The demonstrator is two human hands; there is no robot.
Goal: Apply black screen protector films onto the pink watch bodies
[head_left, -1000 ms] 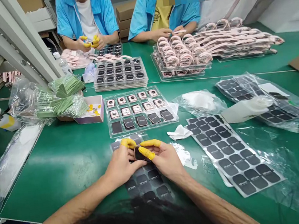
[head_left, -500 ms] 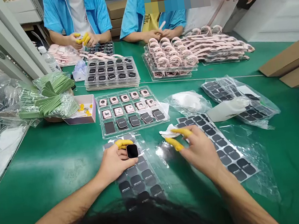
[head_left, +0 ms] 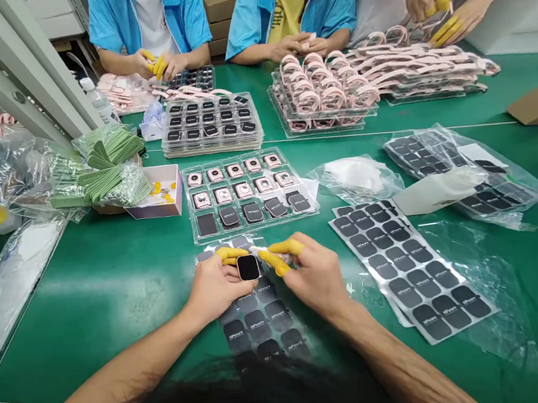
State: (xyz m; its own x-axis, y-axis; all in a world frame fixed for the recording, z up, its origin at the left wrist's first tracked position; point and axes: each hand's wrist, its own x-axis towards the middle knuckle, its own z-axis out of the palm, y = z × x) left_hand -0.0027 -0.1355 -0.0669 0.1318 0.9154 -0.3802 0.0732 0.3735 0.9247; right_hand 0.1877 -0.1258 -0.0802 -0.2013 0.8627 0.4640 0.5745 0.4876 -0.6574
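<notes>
The green table carries everything. Beyond the fingers stands a clear tray: its two far rows hold pink watch cases, its near row four dark-faced ones and, by the look of it, one empty pocket, so the tray seems partly worked. Right of the fingers lies a sheet of dark film stickers; a second sheet lies under both hands, most of its stickers in place. The left hand pinches a square watch body, its yellow-cotted thumb and forefinger closed on the near edge. The right hand closes its cotted fingertips on a small white cloth touching the body's right side. Judged from this, the screen is being wiped, film not yet applied.
</notes>
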